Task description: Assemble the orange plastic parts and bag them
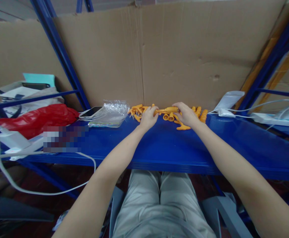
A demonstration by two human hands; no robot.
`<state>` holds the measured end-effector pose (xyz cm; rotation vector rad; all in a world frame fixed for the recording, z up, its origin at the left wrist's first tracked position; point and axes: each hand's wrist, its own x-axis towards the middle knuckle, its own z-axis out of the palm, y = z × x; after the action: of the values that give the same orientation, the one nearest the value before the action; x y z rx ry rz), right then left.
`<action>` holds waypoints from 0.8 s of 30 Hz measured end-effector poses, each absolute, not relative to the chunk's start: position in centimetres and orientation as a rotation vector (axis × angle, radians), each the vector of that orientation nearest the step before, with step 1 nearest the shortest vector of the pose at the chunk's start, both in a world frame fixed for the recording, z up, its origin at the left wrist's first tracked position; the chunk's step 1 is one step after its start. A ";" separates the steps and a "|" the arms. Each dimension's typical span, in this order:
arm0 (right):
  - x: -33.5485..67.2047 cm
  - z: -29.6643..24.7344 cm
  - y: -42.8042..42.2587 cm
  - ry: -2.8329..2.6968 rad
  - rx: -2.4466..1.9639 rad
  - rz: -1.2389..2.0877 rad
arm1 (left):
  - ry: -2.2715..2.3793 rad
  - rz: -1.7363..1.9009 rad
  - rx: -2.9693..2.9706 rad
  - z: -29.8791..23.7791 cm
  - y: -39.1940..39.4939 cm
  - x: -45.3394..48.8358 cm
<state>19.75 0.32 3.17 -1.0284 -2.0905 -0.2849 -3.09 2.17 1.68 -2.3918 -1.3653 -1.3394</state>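
Observation:
Between my two hands lies a long orange plastic piece (168, 110), roughly level. My left hand (149, 118) has its fingers closed round the left end. My right hand (186, 114) has its thumb and fingers curled at the right end. Just below the piece are orange parts with round hollow ends (168, 117). A T-shaped orange part (183, 127) lies under my right hand. Ribbed orange handle-like pieces (203, 116) lie to its right. Left of my left hand is a pile of orange parts (137, 109) with small metal coils (136, 116) beside it.
A clear plastic bag (113, 114) and a phone (92, 112) lie on the blue shelf (164, 150). Further left are a red bag (41, 120) and a white power strip (19, 143) with a cable. White cables and a white device (226, 112) are at right. Cardboard (174, 49) stands behind.

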 end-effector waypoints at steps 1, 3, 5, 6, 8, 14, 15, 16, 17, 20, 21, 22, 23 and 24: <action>19.7 3.2 0.1 -2.090 -1.030 -0.298 | -1.362 -1.341 -2.398 1.6 2.2 -3.1; 19.6 3.2 -0.1 -2.079 -1.034 -0.288 | -1.347 -1.347 -2.407 1.6 2.3 -3.0; 19.4 3.1 0.0 -2.042 -1.040 -0.220 | -1.328 -1.355 -2.400 1.6 2.4 -3.1; 19.3 3.0 0.1 -2.015 -1.045 -0.160 | -1.318 -1.359 -2.391 1.6 2.4 -3.2; 19.1 2.8 0.5 -1.950 -1.055 0.012 | -1.300 -1.365 -2.373 1.6 2.4 -3.3; 18.9 2.6 1.7 -1.852 -1.001 0.330 | -1.279 -1.339 -2.364 1.7 2.2 -3.3; 18.9 2.6 1.7 -1.848 -0.981 0.296 | -1.288 -1.336 -2.362 1.6 2.2 -3.4; 18.9 2.7 1.6 -1.850 -0.964 0.255 | -1.300 -1.336 -2.358 1.6 2.3 -3.4; 18.9 2.8 1.4 -1.860 -0.950 0.218 | -1.311 -1.336 -2.355 1.6 2.3 -3.4; 19.0 3.2 0.9 -1.938 -0.941 0.122 | -1.309 -1.345 -2.350 1.5 2.6 -3.6; 19.1 3.3 0.7 -1.973 -0.949 0.080 | -1.300 -1.350 -2.351 1.4 2.7 -3.6; 19.2 3.4 0.5 -2.009 -0.962 0.027 | -1.293 -1.350 -2.353 1.4 2.7 -3.7; 19.3 3.5 0.4 -2.045 -0.982 -0.037 | -1.289 -1.347 -2.357 1.4 2.7 -3.7; 19.4 3.6 0.3 -2.077 -1.007 -0.108 | -1.289 -1.341 -2.363 1.4 2.7 -3.7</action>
<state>19.36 0.29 3.63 -1.0070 -2.0766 -0.1082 -3.65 2.70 1.36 -2.3630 -1.2891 -1.3408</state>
